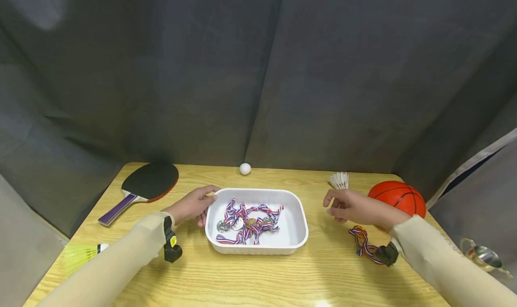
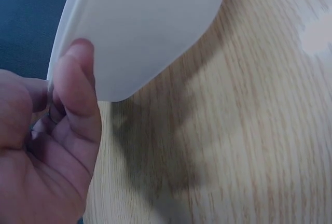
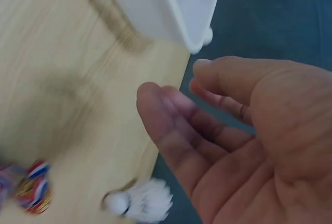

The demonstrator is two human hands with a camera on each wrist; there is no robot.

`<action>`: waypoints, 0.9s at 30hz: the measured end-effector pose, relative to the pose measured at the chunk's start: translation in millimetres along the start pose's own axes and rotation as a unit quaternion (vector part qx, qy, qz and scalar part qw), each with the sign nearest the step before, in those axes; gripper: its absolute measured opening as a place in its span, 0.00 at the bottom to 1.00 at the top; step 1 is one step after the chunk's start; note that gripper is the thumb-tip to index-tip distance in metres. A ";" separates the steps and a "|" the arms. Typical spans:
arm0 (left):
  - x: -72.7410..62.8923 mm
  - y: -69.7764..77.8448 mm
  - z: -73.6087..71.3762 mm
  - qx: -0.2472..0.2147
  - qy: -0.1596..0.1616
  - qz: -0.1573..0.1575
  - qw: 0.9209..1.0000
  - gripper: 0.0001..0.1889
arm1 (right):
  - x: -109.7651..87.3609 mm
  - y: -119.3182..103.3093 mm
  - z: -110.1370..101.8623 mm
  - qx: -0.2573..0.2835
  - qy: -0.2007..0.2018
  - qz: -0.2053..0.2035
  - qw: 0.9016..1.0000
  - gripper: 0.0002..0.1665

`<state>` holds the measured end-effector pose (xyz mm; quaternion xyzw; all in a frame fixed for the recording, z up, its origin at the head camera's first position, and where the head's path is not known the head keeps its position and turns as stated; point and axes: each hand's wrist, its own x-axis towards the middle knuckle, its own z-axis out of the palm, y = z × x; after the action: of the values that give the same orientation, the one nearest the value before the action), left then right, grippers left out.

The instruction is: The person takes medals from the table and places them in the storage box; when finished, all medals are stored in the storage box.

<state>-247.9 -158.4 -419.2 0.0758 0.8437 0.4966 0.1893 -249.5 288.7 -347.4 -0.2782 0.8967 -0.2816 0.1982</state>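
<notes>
A white rectangular tray (image 1: 258, 251) holds several silver and gold medals (image 1: 251, 222) on red, white and blue ribbons. My left hand (image 1: 195, 204) grips the tray's left rim; in the left wrist view its thumb and fingers pinch the rim from both sides. To the right of the tray, my right hand (image 1: 348, 206) hovers with loosely bent fingers and nothing between them. Below that hand, another medal with a striped ribbon (image 1: 363, 243) lies on the table, partly hidden by the wrist camera. Just behind the hand is a white shuttlecock (image 1: 339, 180).
A table tennis bat (image 1: 150, 182) lies at the back left, and a yellow shuttlecock (image 1: 82, 255) is beside the left forearm. Near the table's back edge sits a white ball (image 1: 245, 168). An orange basketball (image 1: 397, 197) and a small trophy cup (image 1: 486, 256) are at the right.
</notes>
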 end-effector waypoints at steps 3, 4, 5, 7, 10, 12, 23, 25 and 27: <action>0.3 0.1 0.2 0.005 -0.002 0.000 1.000 0.22 | -19.7 17.7 0.4 0.007 0.018 0.025 0.999 0.10; 0.4 0.1 0.4 0.006 -0.002 0.000 1.000 0.22 | -25.2 23.2 1.9 -0.002 0.028 0.035 0.999 0.10; 0.6 0.1 0.5 0.006 -0.002 -0.001 1.000 0.22 | -30.2 28.6 3.8 -0.014 0.037 0.044 0.998 0.09; 1.1 -0.1 0.5 0.004 -0.002 -0.003 1.000 0.22 | -37.1 38.7 9.4 -0.043 0.057 0.072 0.995 0.09; 1.5 -0.2 0.4 0.001 -0.004 0.001 1.000 0.22 | -42.6 52.3 18.3 -0.088 0.076 0.104 0.988 0.08; 1.4 0.0 0.7 -0.002 -0.005 0.004 1.000 0.22 | -43.7 59.9 23.5 -0.110 0.087 0.109 0.984 0.08; 1.3 -0.4 -0.2 0.001 -0.003 -0.003 1.000 0.23 | -47.7 79.0 38.8 -0.183 0.150 0.092 0.967 0.14; 1.0 -0.4 -1.0 0.003 -0.003 -0.004 1.000 0.23 | -46.8 82.0 40.7 -0.172 0.136 0.105 0.970 0.14; 0.4 0.0 -1.4 0.004 -0.003 -0.004 1.000 0.23 | -46.3 84.0 42.7 -0.162 0.122 0.117 0.972 0.15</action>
<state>-248.8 -159.4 -418.7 0.0749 0.8455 0.4920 0.1937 -224.7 357.8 -422.5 -0.1635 0.9741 -0.1390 0.0705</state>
